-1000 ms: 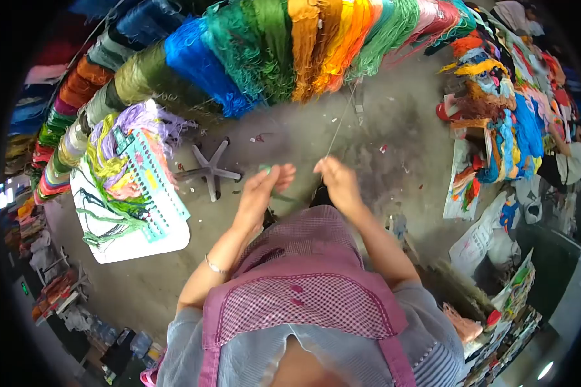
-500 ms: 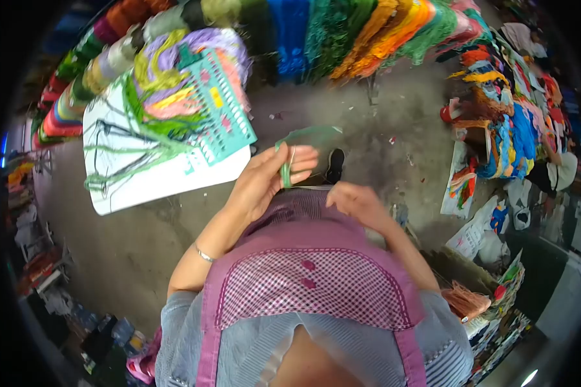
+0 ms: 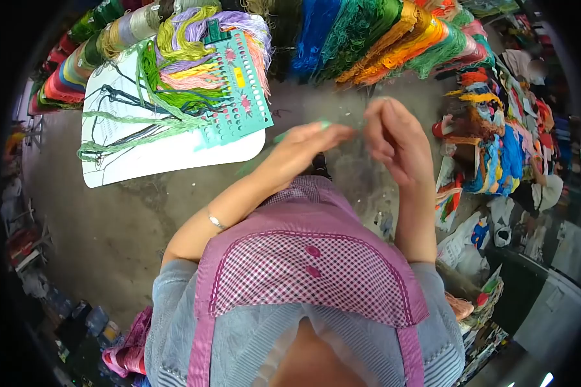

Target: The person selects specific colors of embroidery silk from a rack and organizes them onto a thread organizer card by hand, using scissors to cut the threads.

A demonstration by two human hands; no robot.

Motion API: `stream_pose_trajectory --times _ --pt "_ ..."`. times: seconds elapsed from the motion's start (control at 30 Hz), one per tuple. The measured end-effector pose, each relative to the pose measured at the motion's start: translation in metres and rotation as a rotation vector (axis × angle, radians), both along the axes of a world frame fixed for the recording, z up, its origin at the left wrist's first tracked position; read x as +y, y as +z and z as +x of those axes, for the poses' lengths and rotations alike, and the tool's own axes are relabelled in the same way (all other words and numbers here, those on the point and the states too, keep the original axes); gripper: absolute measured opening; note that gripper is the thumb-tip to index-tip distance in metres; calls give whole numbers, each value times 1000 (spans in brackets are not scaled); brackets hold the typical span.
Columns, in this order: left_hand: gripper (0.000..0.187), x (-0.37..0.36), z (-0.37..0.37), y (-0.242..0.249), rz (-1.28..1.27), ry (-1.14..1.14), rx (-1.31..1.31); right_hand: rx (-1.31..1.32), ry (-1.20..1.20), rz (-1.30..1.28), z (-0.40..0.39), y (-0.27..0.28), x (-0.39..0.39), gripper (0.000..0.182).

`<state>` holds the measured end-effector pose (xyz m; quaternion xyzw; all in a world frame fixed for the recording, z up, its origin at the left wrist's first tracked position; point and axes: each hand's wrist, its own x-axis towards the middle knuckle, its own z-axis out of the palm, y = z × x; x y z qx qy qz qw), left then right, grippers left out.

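Note:
My left hand [image 3: 302,149] is in front of my apron, fingers pointing right and smeared by motion. Bits of light green thread [image 3: 280,138] show beside and above its fingers, held in that hand. My right hand [image 3: 399,138] is raised to the right of it, fingers curled in; whatever they grip is hidden. To the left a white board [image 3: 174,158] carries a green punched card [image 3: 246,97] with a dark green clip [image 3: 217,31] at its top. Purple, yellow, pink and green thread hanks [image 3: 190,71] hang by the card, and long green strands [image 3: 132,122] cross the board.
Racks of coloured yarn hanks [image 3: 394,42] line the far side. More bundles [image 3: 510,151] hang at the right, near another person in a pale top [image 3: 547,192]. White bags [image 3: 465,251] lie at the right. Grey floor [image 3: 135,226] shows at the left.
My right hand has risen up and away from my apron. My left hand has turned over, and its fingers now point right. The board appears slightly higher in view.

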<state>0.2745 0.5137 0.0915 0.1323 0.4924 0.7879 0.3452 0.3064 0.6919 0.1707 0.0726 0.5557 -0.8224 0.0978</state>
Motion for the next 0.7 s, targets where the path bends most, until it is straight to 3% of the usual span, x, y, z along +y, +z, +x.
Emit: stream_pose_trajectory --times 0.03,0.13,0.2,0.23,0.33,0.4,0.43,0.47,0.53,0.6,0.67,0.7 --pt "42 7 -1 -1 52 -101 -60 54 -1 97 -8 4 0 26" --pt "36 8 -5 20 128 -350 -223 275 -197 -41 -45 -14 36 26" --pt "38 5 -6 26 145 -334 -280 156 -278 355 -56 -31 57 28" --pt "38 5 -11 27 142 -282 -252 93 -145 533 -52 -37 62 30" --pt "40 -3 -27 27 82 -270 -160 143 -228 610 -37 -69 44 30" --pt "53 5 -24 28 196 -14 8 217 -369 653 -22 -78 31 26" --pt "61 1 -36 22 69 -148 272 173 -385 598 -17 -71 20 20" --pt "61 0 -40 22 68 -152 272 182 -337 561 -11 -61 5 18" --pt "47 1 -45 25 -300 -15 1022 146 -220 365 -4 -65 -12 16" --pt "46 2 -47 30 -385 51 1128 100 11 197 -4 -46 -20 16" --pt "55 -3 -53 34 -170 -16 341 50 13 212 -1 -44 -23 17" --pt "46 -4 -50 41 -56 59 51 62 20 249 0 -42 -24 19"
